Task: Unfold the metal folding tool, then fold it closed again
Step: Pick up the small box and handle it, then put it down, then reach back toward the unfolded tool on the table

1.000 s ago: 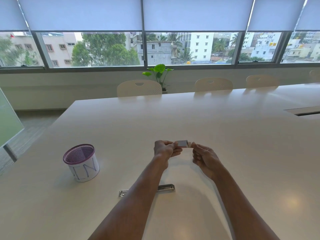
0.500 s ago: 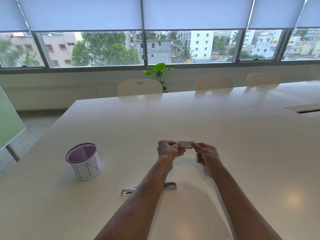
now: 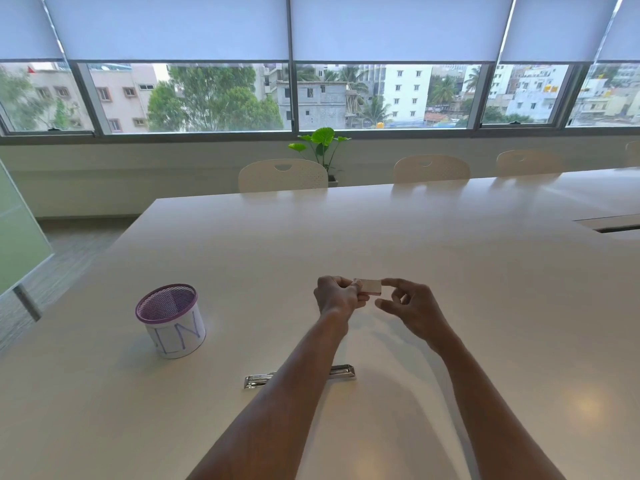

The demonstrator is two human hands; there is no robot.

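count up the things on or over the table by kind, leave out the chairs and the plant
Metal folding tools: 2, a small folded one held in the left hand with the right hand touching its end, and a long one lying on the table, partly hidden by the left forearm.
Mesh cups: 1, purple-rimmed.
Total: 3

Office mtg room, upper floor. Long white conference table (image 3: 433,244) w/ matching cream chairs (image 3: 282,176) lined along its far edge; roller blinds (image 3: 166,26) half-down over a wide window strip showing city bldgs below.
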